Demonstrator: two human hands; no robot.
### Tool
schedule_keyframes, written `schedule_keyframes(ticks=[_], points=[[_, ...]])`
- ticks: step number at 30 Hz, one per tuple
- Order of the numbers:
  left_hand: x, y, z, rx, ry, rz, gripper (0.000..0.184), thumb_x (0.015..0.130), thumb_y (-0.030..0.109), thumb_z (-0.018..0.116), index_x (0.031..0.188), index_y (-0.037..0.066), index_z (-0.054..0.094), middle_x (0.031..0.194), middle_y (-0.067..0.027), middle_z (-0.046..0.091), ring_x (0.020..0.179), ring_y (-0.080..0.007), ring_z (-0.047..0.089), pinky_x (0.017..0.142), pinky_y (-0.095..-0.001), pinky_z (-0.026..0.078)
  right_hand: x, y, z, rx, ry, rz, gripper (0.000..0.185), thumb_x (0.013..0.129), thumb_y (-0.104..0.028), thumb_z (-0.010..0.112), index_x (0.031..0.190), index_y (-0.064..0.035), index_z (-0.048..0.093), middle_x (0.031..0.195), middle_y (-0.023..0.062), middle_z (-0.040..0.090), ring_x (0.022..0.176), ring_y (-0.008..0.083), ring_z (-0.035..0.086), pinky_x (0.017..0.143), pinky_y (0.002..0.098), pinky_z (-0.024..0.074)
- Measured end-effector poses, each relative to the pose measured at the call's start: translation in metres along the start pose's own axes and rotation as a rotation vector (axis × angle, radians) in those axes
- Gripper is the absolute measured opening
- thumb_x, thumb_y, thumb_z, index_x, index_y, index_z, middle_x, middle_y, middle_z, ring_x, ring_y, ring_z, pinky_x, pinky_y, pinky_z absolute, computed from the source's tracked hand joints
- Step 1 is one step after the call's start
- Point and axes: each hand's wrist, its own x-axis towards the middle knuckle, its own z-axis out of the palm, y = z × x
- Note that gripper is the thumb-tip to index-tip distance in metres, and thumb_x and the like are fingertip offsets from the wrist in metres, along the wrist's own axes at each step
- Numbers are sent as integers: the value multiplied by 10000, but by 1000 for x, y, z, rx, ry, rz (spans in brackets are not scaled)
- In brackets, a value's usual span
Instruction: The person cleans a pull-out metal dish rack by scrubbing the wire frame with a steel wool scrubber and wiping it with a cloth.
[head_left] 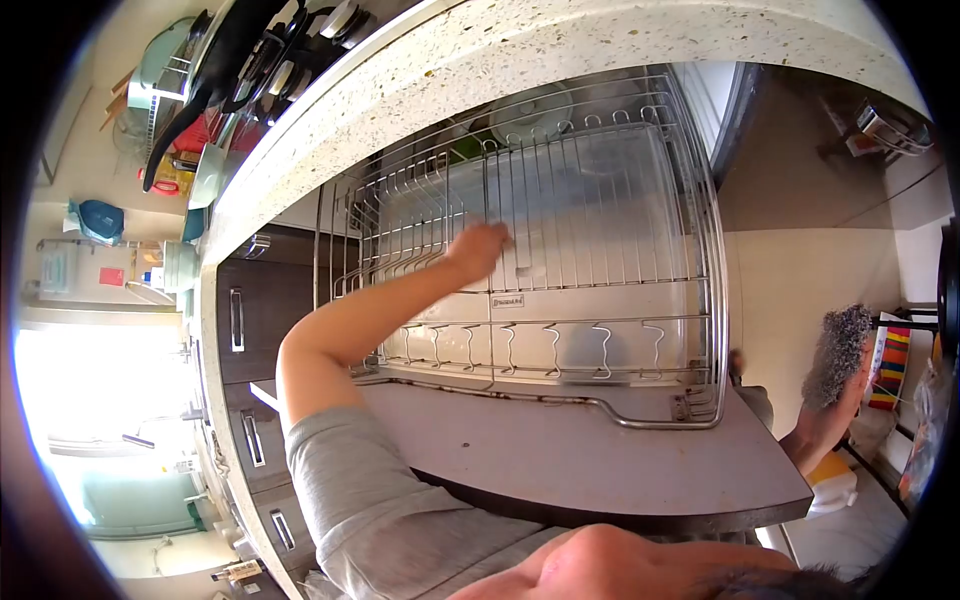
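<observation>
My left hand (481,250), at the end of a bent arm in a grey sleeve, reaches over the pulled-out wire rack (600,287). Its fingers are closed against one of the rack's wires; whatever they may hold is hidden. Over to the right, beyond the drawer front, my right hand (858,378) is partly covered by a shaggy grey duster (838,350), which it appears to hold. Beneath the wires lies a clear tray (640,240). Rust-coloured spots mark the rack's front rail, beside the brown-edged drawer front (560,440).
A speckled countertop (450,100) runs above the rack, with pans (215,80) at upper left. Dishes (535,112) sit deep inside the cabinet. Dark drawers (255,300) stand left; a shelf with a colourful striped item (888,368) is at right.
</observation>
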Motion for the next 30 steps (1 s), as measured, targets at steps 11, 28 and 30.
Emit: schedule_keyframes(ticks=[11, 28, 30], points=[[48, -30, -26, 20, 103, -302, 235, 823, 266, 482, 846, 43, 553, 783, -190, 575, 813, -333, 575, 718, -427, 464, 3, -2, 0, -13, -45, -27, 462, 860, -227, 480, 1243, -1, 356, 1164, 120, 481, 1016, 210, 510, 852, 308, 414], [0, 2, 5, 211, -494, -93, 188, 713, 252, 620, 779, 76, 630, 713, -112, 597, 720, -254, 586, 626, -325, 461, 11, 11, -23, 65, -111, 83, 460, 888, -248, 410, 1296, -52, 327, 1282, 117, 396, 1159, 250, 399, 986, 362, 288], [8, 9, -36, -31, -458, -205, 187, 729, 265, 592, 764, 82, 605, 753, -121, 603, 723, -281, 580, 635, -357, 461, 11, 10, -20, 59, -83, 71, 462, 890, -251, 409, 1297, -51, 324, 1284, 117, 393, 1161, 251, 396, 984, 362, 288]])
